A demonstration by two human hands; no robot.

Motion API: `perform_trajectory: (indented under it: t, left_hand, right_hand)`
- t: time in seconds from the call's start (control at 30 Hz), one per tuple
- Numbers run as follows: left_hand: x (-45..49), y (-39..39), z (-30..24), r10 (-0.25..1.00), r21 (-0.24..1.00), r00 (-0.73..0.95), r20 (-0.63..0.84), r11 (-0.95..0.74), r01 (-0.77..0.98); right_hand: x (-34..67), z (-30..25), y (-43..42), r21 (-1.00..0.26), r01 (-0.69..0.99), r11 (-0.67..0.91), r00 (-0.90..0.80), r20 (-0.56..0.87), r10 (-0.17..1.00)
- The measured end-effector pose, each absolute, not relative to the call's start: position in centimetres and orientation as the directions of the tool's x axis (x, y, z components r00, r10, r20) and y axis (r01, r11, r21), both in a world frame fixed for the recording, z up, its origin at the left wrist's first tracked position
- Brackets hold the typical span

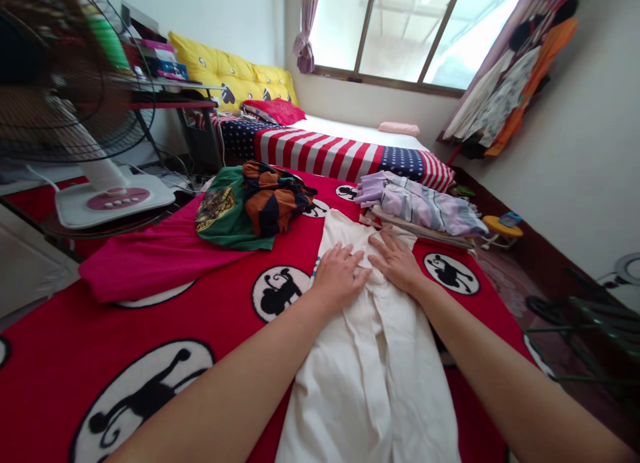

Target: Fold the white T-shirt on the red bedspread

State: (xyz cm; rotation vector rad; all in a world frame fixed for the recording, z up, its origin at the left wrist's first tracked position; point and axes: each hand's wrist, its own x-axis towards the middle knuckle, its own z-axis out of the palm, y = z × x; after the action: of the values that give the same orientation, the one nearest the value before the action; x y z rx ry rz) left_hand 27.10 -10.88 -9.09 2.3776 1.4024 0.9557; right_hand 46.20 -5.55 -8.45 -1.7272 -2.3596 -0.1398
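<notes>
White trousers (360, 383) lie lengthwise in front of me on a red blanket (225, 316) printed with black figures in white circles. My left hand (341, 274) rests flat on the upper left part of the trousers, fingers stretched out. On their upper right part lies my right hand (395, 258), also flat with its fingers spread. Both palms press on the cloth without gripping it. The waist end points away from me, and the legs run down toward my body, with creases along them.
To the left lie a pink cloth (150, 263), a green shirt (220, 210) and an orange-and-navy garment (275, 203). Folded clothes (420, 206) are stacked at the right. A fan (110, 183) stands far left. Behind is a bed with a flag-patterned cover (320, 153).
</notes>
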Motion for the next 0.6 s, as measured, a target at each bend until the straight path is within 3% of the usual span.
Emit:
perform_trajectory:
  t: [0.1, 0.23, 0.47, 0.6]
  left_hand:
    - [27.0, -10.6, -9.4, 0.883, 0.444, 0.335, 0.329, -0.458, 0.77]
    - [26.6, -10.2, -9.5, 0.895, 0.457, 0.351, 0.276, -0.444, 0.771]
    - [25.5, -9.3, -9.5, 0.875, 0.646, 0.317, 0.367, -0.485, 0.59]
    - [25.3, -10.1, -9.2, 0.87, 0.664, 0.345, 0.354, -0.493, 0.562]
  right_hand:
    - [45.7, -8.6, -5.3, -0.032, 0.973, 0.229, -0.226, 0.086, 0.97]
    - [45.5, -8.1, -7.6, -0.055, 0.977, 0.205, -0.204, 0.026, 0.979]
    - [48.2, -8.6, -18.4, -0.099, 0.904, 0.415, -0.397, 0.16, 0.904]
    - [50.3, -8.5, -24.2, -0.126, 0.853, 0.506, -0.465, 0.254, 0.848]
